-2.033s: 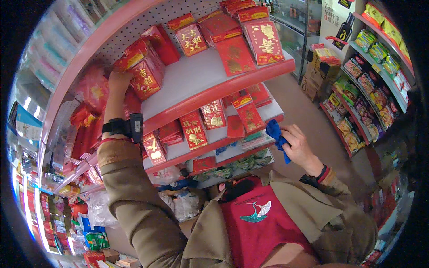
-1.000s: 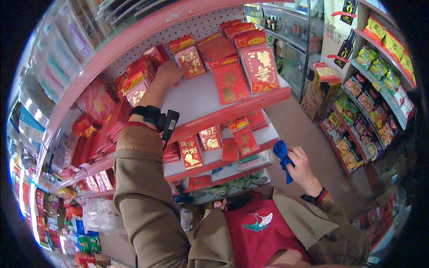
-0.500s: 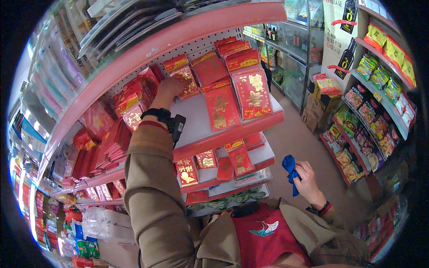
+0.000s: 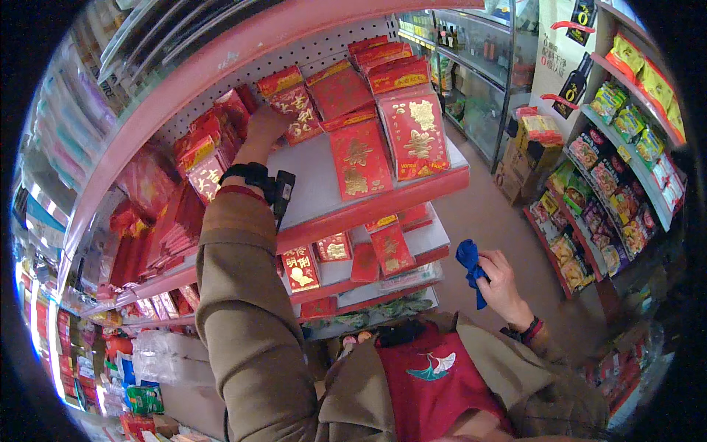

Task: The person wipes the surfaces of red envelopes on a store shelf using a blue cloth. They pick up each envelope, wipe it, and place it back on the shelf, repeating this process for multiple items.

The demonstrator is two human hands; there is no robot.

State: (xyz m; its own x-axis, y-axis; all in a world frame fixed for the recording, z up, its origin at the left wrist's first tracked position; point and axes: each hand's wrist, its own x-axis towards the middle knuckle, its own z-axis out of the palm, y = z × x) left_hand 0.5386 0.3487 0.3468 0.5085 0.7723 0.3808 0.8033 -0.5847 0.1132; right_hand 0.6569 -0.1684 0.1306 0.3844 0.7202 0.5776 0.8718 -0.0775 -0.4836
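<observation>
Red packets (image 4: pixel 291 103) now under raised left hand (image 4: pixel 266 124) (grip unclear); right hand (image 4: pixel 501 283) clutches blue cloth (image 4: pixel 469 259).

Your left hand (image 4: pixel 266 124) is raised to the upper shelf and rests its fingers on a red packet of gold-printed envelopes (image 4: pixel 293 103), which stands tilted back against the pegboard near the rear of the white shelf board; whether the fingers actually pinch it cannot be told. That packet sits in a row of like red packets, touching its neighbours on both sides. Your right hand (image 4: pixel 505 283) is held low and well apart from the shelves, closed around a blue cloth (image 4: pixel 469 259), crumpled into a bunch, with its upper part bulging above the fingers and a short tail hanging below them.
</observation>
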